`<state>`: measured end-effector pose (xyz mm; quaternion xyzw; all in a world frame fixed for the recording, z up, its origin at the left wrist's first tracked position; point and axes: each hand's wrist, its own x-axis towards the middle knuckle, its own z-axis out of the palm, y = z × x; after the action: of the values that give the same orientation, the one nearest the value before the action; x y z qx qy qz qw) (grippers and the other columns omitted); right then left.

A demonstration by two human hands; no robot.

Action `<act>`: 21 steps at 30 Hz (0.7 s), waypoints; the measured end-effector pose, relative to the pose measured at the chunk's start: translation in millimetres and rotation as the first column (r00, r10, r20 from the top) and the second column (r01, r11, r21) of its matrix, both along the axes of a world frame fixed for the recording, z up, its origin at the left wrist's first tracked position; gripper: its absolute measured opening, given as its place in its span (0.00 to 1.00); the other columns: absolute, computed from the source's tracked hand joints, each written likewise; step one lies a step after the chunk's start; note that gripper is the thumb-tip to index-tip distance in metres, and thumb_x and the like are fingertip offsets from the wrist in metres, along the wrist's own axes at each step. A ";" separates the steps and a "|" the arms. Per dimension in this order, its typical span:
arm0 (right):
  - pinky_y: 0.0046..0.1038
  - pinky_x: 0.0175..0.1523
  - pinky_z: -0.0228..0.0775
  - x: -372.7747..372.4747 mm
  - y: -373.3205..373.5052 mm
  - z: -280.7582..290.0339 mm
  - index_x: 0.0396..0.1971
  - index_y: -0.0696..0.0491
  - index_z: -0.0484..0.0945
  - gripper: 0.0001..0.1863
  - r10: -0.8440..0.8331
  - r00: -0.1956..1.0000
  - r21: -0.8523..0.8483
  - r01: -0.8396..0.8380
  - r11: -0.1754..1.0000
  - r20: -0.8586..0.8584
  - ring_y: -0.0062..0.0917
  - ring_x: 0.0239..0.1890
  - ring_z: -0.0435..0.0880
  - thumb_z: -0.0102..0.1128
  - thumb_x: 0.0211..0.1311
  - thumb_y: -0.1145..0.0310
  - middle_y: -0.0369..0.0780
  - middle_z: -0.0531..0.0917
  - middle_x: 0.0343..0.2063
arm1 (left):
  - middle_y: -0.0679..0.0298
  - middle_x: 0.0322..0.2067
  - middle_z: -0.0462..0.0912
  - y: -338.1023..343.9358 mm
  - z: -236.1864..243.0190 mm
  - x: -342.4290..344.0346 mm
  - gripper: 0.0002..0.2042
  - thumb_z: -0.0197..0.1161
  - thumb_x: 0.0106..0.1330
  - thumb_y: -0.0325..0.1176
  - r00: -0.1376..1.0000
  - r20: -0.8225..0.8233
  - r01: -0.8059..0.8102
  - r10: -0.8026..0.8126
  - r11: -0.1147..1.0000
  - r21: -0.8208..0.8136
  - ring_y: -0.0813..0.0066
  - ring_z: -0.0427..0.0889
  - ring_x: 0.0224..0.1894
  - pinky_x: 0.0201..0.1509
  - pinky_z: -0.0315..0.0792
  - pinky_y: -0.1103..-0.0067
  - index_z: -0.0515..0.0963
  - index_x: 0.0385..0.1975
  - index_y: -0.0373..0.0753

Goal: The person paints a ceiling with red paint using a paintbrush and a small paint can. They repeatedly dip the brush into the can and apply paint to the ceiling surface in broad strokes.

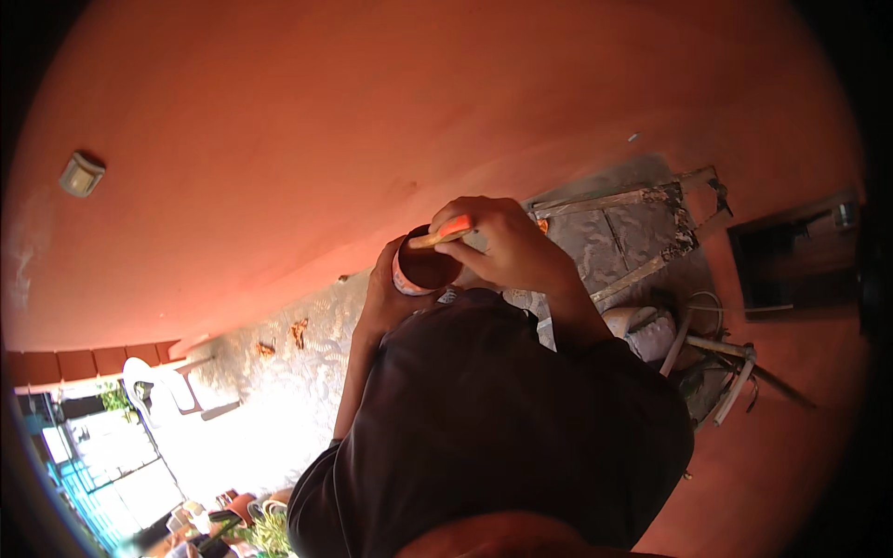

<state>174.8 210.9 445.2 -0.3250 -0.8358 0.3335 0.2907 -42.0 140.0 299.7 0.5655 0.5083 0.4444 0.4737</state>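
- Broadly, the red-orange wall (372, 121) stretches across the view.
- Right hand (507, 242) grips the wooden tool handle (430, 239); a light pinch should give good control.
- Left hand (379, 290) is curled around the cup (402, 281) and should hold it steady.
- Cup sits between both hands, mouth showing; best kept from tipping.
- Handle slants over its mouth, far end too dark to read; slow movements seem safest.

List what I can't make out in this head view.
All in the head view:
Left hand: some fingers are hidden behind the container.
Container's contents: too dark to identify.
Wooden-handled tool in the right hand: anything beyond its left end is lost in shadow.
Floor: detail washed out by glare.
Green plants: cut off by the lower edge.
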 end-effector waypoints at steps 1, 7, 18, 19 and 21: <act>0.39 0.49 0.83 1.8 2.4 5.0 0.43 0.56 0.86 0.07 0.000 1.000 -0.017 0.000 1.000 0.029 0.41 0.43 0.92 0.74 0.71 0.72 0.43 0.92 0.41 | 0.50 0.62 0.87 2.8 3.5 -0.5 0.48 0.93 0.51 0.35 1.000 0.027 0.005 -0.005 1.000 -0.016 0.60 0.87 0.67 0.70 0.82 0.63 0.72 0.73 0.36; 0.37 0.46 0.81 -2.6 10.8 4.9 0.41 0.55 0.87 0.06 0.007 1.000 0.033 -0.006 0.999 -0.028 0.37 0.39 0.90 0.74 0.72 0.70 0.40 0.90 0.37 | 0.51 0.63 0.87 13.7 -1.7 -3.2 0.51 0.94 0.47 0.33 0.999 0.042 0.010 -0.010 1.000 -0.009 0.58 0.87 0.67 0.71 0.83 0.63 0.71 0.73 0.36; 0.36 0.43 0.75 -9.8 16.0 -4.8 0.42 0.48 0.93 0.10 -0.037 0.992 0.200 0.012 0.980 0.124 0.31 0.37 0.79 0.83 0.61 0.69 0.36 0.77 0.32 | 0.54 0.64 0.85 14.9 -9.0 -3.8 0.53 0.96 0.45 0.36 0.995 -0.078 -0.054 0.063 0.992 0.111 0.59 0.87 0.66 0.69 0.84 0.63 0.70 0.73 0.39; 0.37 0.43 0.74 -12.6 14.5 -6.6 0.42 0.47 0.93 0.10 -0.046 0.991 0.228 0.016 0.973 0.125 0.31 0.36 0.79 0.83 0.61 0.69 0.37 0.76 0.32 | 0.54 0.64 0.85 14.6 -8.9 -4.2 0.53 0.96 0.44 0.36 0.995 -0.075 -0.052 0.060 0.992 0.113 0.59 0.87 0.67 0.70 0.84 0.63 0.70 0.73 0.39; 0.37 0.42 0.74 -17.9 12.1 -10.9 0.41 0.47 0.93 0.09 -0.057 0.990 0.268 0.021 0.963 0.128 0.31 0.36 0.78 0.83 0.61 0.68 0.37 0.76 0.31 | 0.55 0.65 0.83 14.0 -8.5 -5.3 0.53 0.97 0.44 0.36 0.993 -0.103 -0.049 0.064 0.989 0.143 0.59 0.86 0.67 0.70 0.83 0.63 0.70 0.73 0.40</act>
<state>157.0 223.0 434.3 -0.3213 -0.8842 0.1897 0.2812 -47.3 154.0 291.2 0.6059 0.5163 0.4612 0.3921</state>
